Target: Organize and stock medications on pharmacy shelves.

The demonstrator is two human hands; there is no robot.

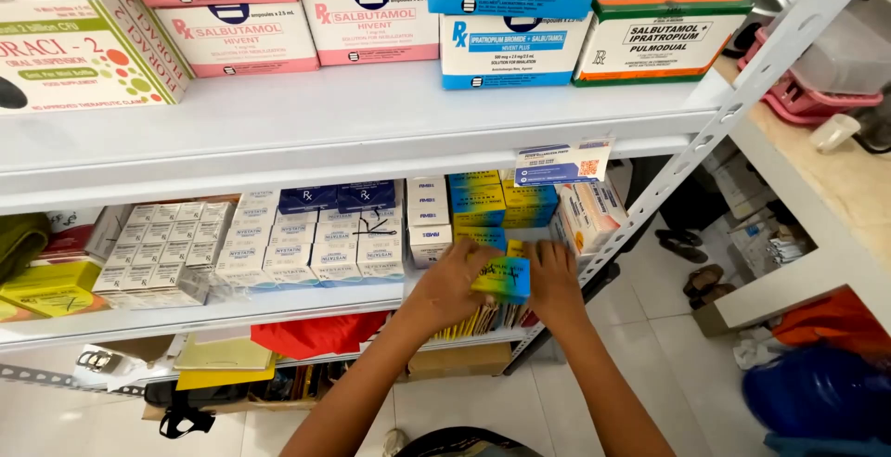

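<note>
Pink-and-white boxes (369, 13) stand on the top shelf beside blue-and-white boxes (509, 49) and a green-topped box (661, 35). A blue label (562, 162) hangs on the shelf edge. Below, small white cartons (278, 244) sit in rows left of blue-and-yellow boxes (501, 199); both hands hold one blue-yellow box (502, 280).

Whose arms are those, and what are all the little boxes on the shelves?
The arms belong to a person with a camera on their head, so you look down as they do. There is just this one picture. Their left hand and right hand together hold a small blue and yellow box at the middle shelf of a white metal rack. That shelf is packed with rows of small white medicine boxes and more blue and yellow boxes. Bigger pink and blue cartons sit on the top shelf.
</note>
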